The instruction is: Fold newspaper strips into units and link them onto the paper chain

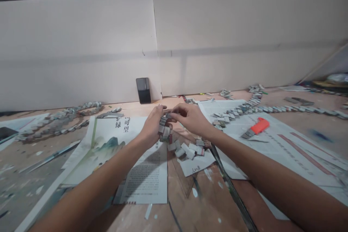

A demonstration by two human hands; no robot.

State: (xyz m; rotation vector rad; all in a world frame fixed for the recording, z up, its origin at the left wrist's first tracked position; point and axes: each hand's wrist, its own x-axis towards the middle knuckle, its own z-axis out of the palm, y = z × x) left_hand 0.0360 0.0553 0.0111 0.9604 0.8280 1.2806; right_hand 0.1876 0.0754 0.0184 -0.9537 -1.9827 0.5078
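My left hand (152, 126) is closed round one end of a folded-paper chain (164, 131), made of small newsprint links. Close beside it, my right hand (187, 116) pinches at the top end of the same chain with thumb and fingers. The fingertips of both hands nearly meet there. From my left hand the chain hangs down and curves right, its loose folded links (187, 151) lying over a white paper slip (196, 165) with handwriting. Under my left forearm lies a printed newspaper sheet (146, 177).
A phone (143, 90) leans upright against the white board (108, 50) behind the table. On the right, a red-handled utility knife (257, 127) lies on newspaper, near another long paper chain (301, 109). More paper chain (65, 121) lies at the left, by a long thin blade-like strip (51, 156).
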